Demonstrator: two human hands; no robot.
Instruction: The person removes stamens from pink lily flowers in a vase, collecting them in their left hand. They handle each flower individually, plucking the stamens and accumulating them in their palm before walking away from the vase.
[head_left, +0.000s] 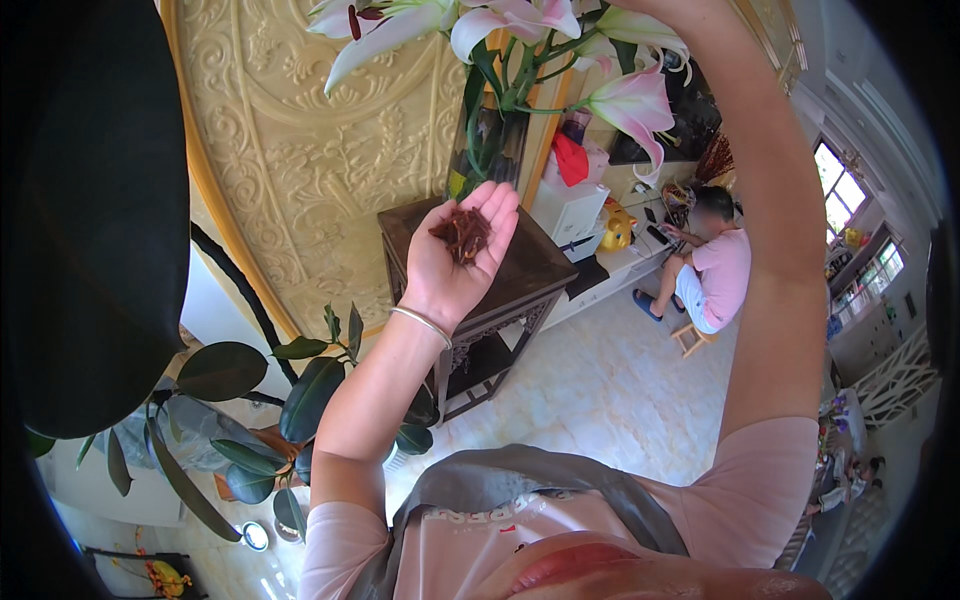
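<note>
My left hand (463, 259) is cupped palm up and carries a small heap of dark red-brown lily anthers (463, 232). It is held above a dark carved wooden stand (517, 281), just in front of a clear glass vase (486, 146). Pink and white lilies (634, 101) rise from the vase. One bloom (390, 37) at the upper left still bears dark anthers (355, 22). My right arm reaches up along the right side to the blooms; its hand lies beyond the top edge, out of view.
A rubber plant (307, 397) spreads its leaves close on the left, beside a carved cream wall panel (322, 165). To the right, a person (720, 259) sits on a low wooden stool (691, 341) by a white cabinet (600, 289) holding boxes and a gold piggy bank (616, 225).
</note>
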